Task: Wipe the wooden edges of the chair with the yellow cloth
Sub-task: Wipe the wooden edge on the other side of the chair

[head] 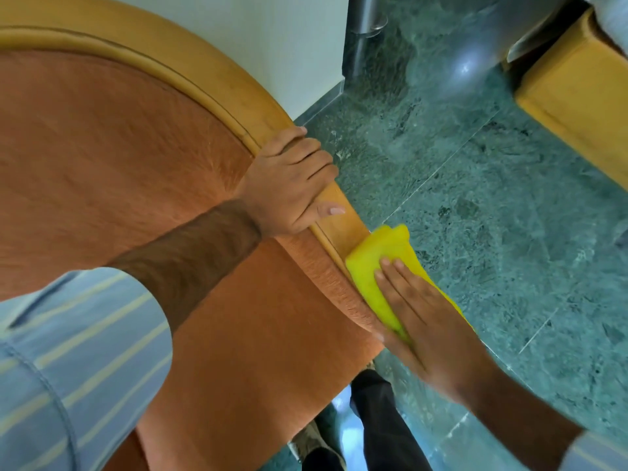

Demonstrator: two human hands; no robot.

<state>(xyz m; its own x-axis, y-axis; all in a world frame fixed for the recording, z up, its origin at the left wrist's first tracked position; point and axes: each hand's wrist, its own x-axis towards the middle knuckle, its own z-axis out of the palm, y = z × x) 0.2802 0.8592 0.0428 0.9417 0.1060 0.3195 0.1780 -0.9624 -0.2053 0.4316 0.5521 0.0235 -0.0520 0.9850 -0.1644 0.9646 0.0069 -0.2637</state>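
An orange upholstered chair fills the left of the head view, bordered by a curved wooden edge [217,83]. My left hand [292,180] is wrapped around that wooden edge on the chair's right side, fingers over the outer face and thumb on top. Just below it lies the folded yellow cloth [377,266], flat on the same edge. My right hand [424,321] presses down on the cloth with fingers stretched out, covering its lower half.
Green marble floor [492,215] spreads to the right of the chair. A white wall [289,39] stands behind the chair, with a metal post [365,32] beside it. Another piece of wooden furniture [577,110] sits at the upper right. My own leg and shoe [380,423] are below the chair.
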